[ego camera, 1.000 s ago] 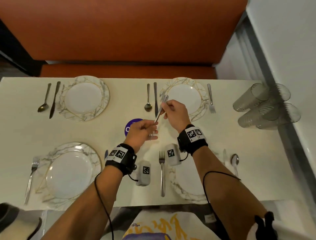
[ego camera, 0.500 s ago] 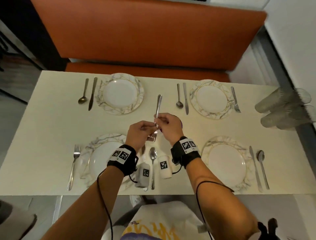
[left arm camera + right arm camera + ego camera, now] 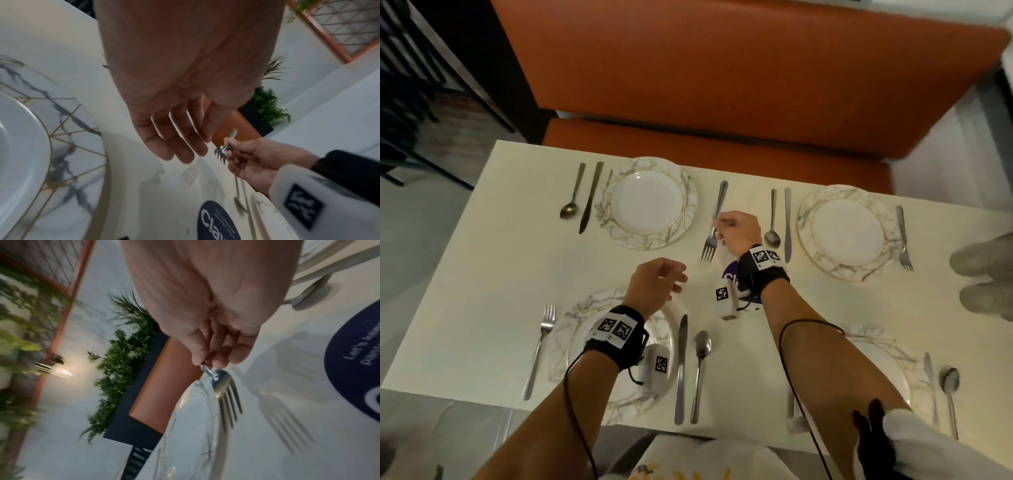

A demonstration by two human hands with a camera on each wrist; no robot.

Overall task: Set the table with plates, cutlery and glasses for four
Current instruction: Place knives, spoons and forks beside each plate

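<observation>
My right hand pinches a steel fork at its neck, just right of the far left plate. The tines point toward me. In the right wrist view the fork hangs a little above the table beside that plate's rim, with its shadow apart from it. My left hand hovers over the near left plate, fingers relaxed and holding nothing. The left wrist view shows the left fingers loose, a short way from the fork. Several stacked glasses lie blurred at the right edge.
A spoon and knife lie left of the far left plate. The far right plate has a spoon, knife and fork. My arms partly cover both near settings. A purple sticker lies mid-table. An orange bench stands behind.
My left hand has let go of the fork and drawn back toward me. My right hand alone has carried the fork out to the right side of the far left plate.
</observation>
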